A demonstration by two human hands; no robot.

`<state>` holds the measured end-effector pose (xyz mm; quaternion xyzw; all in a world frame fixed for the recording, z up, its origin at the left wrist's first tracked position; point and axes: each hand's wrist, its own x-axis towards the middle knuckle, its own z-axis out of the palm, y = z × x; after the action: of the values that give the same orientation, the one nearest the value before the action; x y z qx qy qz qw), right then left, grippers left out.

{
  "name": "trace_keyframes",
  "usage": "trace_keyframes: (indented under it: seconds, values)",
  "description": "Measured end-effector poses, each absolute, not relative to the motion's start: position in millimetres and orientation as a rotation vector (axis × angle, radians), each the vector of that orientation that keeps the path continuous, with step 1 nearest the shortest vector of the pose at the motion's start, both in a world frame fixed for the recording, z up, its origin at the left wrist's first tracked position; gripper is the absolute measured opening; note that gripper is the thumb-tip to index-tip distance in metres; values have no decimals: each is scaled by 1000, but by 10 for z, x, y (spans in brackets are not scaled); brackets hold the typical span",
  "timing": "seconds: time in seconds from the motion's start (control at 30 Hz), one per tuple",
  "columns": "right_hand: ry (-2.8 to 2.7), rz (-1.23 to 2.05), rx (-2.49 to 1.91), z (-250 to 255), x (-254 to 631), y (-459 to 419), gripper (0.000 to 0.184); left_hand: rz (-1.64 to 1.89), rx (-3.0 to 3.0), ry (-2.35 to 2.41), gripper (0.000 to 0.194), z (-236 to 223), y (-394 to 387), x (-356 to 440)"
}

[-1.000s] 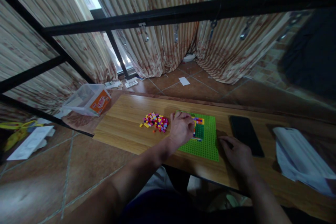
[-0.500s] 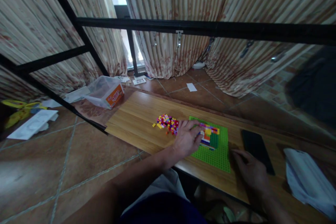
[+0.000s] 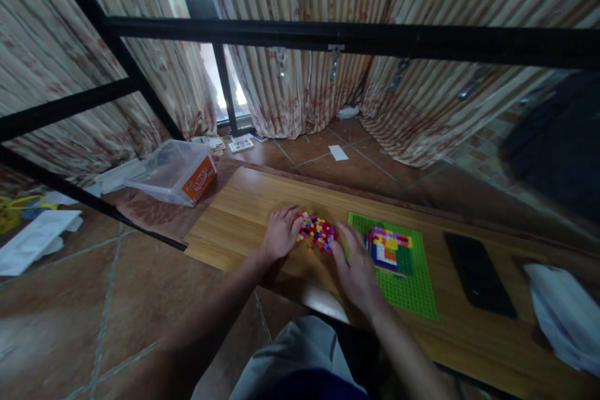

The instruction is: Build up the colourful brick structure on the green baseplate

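A pile of small coloured bricks [image 3: 317, 230] lies on a wooden board [image 3: 244, 212]. My left hand [image 3: 280, 232] rests at the pile's left edge, fingers curved against the bricks. My right hand [image 3: 357, 262] lies at the pile's right side, fingers spread flat, overlapping the left edge of a green baseplate [image 3: 412, 287]. A block of coloured bricks [image 3: 388, 249] is built on the baseplate. I cannot tell whether either hand holds a brick.
A black phone [image 3: 479, 274] lies right of the baseplate, and a white cloth [image 3: 565, 315] beyond it. A clear plastic box with an orange label [image 3: 174, 172] stands at the board's left end. Black metal bars [image 3: 328, 37] cross overhead. Papers lie on the tiled floor [image 3: 70, 287].
My left hand moved from the baseplate to the left side of the brick pile. My right hand moved left from beside the phone to the pile's right side. The view shifted right.
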<state>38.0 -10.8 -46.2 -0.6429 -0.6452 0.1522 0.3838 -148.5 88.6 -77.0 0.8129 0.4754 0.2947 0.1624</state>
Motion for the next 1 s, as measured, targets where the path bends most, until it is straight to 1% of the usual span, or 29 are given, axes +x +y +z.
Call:
trace_keyframes:
  seconds: [0.13,0.27,0.43,0.7,0.87,1.0]
  values:
    - [-1588,484,-1685,-767,273,405,57,845,2355,1344,36,-789,844,-1249]
    - [-1524,562,-1647,-893,197,552,55,860,2341,1325,37,-815,800,-1123]
    - [-1403,531,-1570,-856,132,456,51,922,2265,1302,36,-809,716,-969]
    - [-1276,518,-1612,-745,282,294,52,961,2105,1258,37,-756,571,-786]
    - [-1308,561,-1634,-707,381,187,50,969,1988,1142,42,-748,596,-918]
    - [-1344,536,-1596,-651,457,9,43,1009,1977,1239,43,-729,801,-1208]
